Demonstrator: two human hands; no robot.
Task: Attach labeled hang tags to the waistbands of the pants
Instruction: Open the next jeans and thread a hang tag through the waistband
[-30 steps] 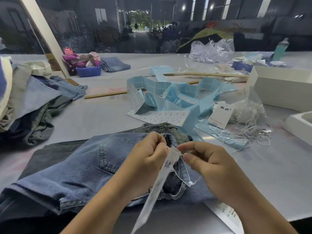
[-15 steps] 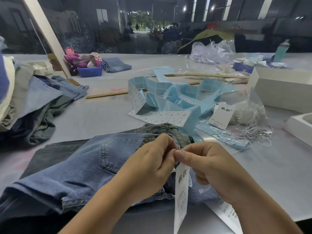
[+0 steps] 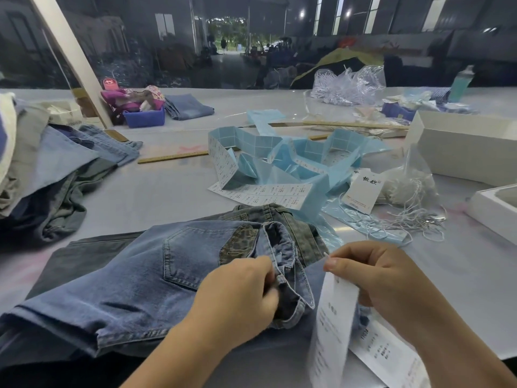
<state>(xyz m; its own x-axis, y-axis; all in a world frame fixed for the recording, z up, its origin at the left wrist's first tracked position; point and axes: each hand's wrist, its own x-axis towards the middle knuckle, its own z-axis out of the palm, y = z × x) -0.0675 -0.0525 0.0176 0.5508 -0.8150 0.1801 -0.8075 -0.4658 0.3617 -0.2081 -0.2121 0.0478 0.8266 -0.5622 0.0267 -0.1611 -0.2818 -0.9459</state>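
On the grey table (image 3: 156, 191), left hand (image 3: 237, 292) grips waistband (image 3: 291, 278); right hand (image 3: 375, 278) pinches hang tag (image 3: 333, 326).

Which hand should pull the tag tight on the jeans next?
Probably the right hand: it already pinches the top of the white hang tag, while the left hand grips the jeans' waistband, steadying it.

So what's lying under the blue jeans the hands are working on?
Under the blue jeans lies a darker grey-green pair, its waistband sticking out behind. How many more garments are underneath is hidden by the denim.
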